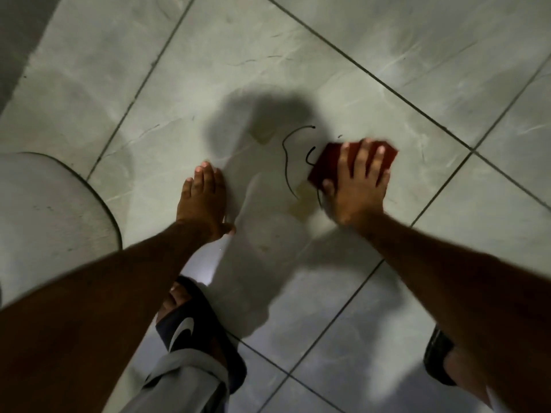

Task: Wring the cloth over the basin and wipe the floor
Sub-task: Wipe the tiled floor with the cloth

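Observation:
A dark red cloth [328, 158] lies flat on the grey tiled floor [268, 70], right of centre. My right hand [357, 186] presses down on it with fingers spread, covering most of it. Black scribbled lines [287, 156] and yellowish stains [299, 201] mark the tile just left of the cloth. My left hand [202, 201] rests flat on the floor further left, fingers together, holding nothing. No basin shows clearly.
A pale rounded object [44, 210] sits at the left edge. My feet in dark slides [190, 326] stand near the bottom, one at centre and one at the right [438, 356]. A darker strip [18, 31] runs along the upper left corner.

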Demonstrator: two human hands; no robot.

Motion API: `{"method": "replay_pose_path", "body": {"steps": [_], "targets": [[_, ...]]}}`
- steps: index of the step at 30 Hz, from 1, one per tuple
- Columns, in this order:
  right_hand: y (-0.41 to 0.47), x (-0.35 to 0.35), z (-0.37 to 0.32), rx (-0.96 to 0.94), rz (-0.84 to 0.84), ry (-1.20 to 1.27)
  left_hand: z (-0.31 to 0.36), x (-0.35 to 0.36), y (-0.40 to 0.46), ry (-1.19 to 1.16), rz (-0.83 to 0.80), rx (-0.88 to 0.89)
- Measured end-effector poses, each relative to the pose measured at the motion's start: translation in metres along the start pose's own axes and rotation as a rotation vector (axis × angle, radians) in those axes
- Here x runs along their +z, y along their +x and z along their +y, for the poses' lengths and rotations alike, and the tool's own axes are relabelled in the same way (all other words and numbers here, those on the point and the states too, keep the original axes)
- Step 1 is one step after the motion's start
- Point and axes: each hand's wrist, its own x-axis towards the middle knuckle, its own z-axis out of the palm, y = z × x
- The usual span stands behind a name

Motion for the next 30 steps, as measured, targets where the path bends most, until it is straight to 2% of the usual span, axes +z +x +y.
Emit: {"method": "replay_pose_path", "body": {"steps": [2,5,7,9,11,15,20,22,24,25,28,29,30], "targets": [[-0.061,0.025,-0.019,-0.135,-0.034,-0.012,-0.001,0.001,0.002,0.016,0.003,0.002],[-0.132,0.053,-0.028,-0.593,-0.120,-0.109,-0.004,0.004,0.002,0.038,0.019,0.020],[-0.116,0.052,-0.023,-0.960,-0.177,-0.195,-0.006,0.005,0.003,0.051,0.043,0.036],[-0.078,0.042,-0.030,-1.116,-0.172,-0.291,-0.008,0.007,0.004,0.066,0.065,0.057],[-0.042,0.028,-0.047,-0.976,-0.186,-0.296,-0.009,0.007,0.003,0.069,0.071,0.065],[-0.009,0.011,-0.046,-0.437,-0.101,-0.152,-0.006,0.005,0.002,0.053,0.068,0.044],[-0.072,0.024,0.008,0.303,0.032,0.038,-0.003,0.006,0.004,0.031,0.066,0.016],[-0.109,0.035,-0.004,0.430,0.026,0.064,-0.002,0.007,0.007,0.042,0.073,0.015],[-0.130,0.043,-0.030,0.318,-0.024,0.045,-0.001,0.007,0.006,0.058,0.071,0.013],[-0.131,0.048,-0.042,0.181,-0.028,0.041,-0.002,0.006,0.006,0.069,0.072,0.011],[-0.081,0.040,-0.041,-0.440,-0.019,-0.015,-0.001,0.005,0.008,0.104,0.095,0.009],[-0.057,0.034,-0.027,-0.569,0.004,-0.058,0.000,0.005,0.009,0.099,0.084,0.008],[-0.040,0.028,-0.010,-0.586,0.004,-0.086,0.001,0.005,0.009,0.084,0.062,0.005]]}}
